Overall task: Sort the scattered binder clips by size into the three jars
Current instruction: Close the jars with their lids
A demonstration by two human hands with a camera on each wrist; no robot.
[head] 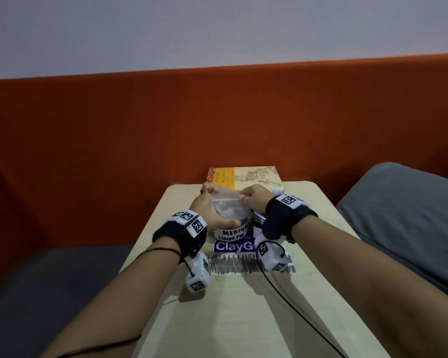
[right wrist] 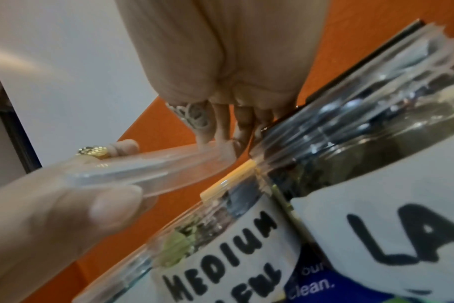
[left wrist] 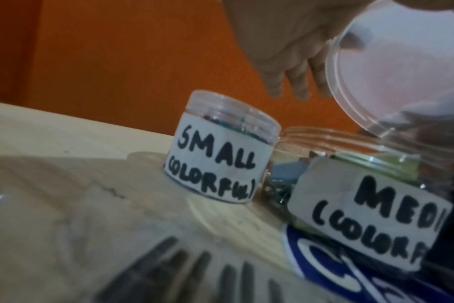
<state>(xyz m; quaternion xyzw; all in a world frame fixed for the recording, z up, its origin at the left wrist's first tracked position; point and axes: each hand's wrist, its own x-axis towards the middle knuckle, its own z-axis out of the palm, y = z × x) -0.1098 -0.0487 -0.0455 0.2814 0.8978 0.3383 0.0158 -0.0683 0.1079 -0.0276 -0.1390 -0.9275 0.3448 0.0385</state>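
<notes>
so clear lid (head: 225, 196) in both grips, tilted above med. jar (head: 230, 228)

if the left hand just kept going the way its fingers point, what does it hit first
Probably the book. The left hand, holding the clear lid over the medium jar together with the right hand, points away from the person across the table. Depth is unclear, so it might pass above the book.

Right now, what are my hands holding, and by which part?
Both hold the clear lid over the medium jar: left hand and right hand pinch opposite sides of its rim.
</notes>
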